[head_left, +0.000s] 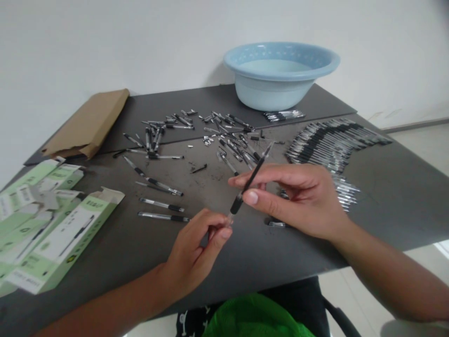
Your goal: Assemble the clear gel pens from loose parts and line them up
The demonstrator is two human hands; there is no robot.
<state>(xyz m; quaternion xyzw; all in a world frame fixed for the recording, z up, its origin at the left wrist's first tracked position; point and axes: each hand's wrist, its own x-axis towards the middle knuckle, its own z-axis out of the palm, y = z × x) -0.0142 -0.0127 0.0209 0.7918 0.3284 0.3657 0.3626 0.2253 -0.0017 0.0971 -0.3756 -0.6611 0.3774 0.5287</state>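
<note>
"While our left hand (198, 250) pinches the pen (257, 171) by its clear lower end, what's our right hand (301, 196) doing?"

"Lightly pinching its dark shaft, above the surface (273, 257). We'd judge it mid-fitting or mid-parting; the next move wants both ends kept in line."

"Any room?"

"Toward the near edge, yes; green boxes (70, 243) limit us leftward, a pen row (315, 142) rightward, loose pens (237, 147) ahead, the basin (273, 89) farthest."

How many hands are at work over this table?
2: the left hand, pinching the near end of a pen, and the right hand, holding it further up between thumb and fingers. No other hands show.
</note>
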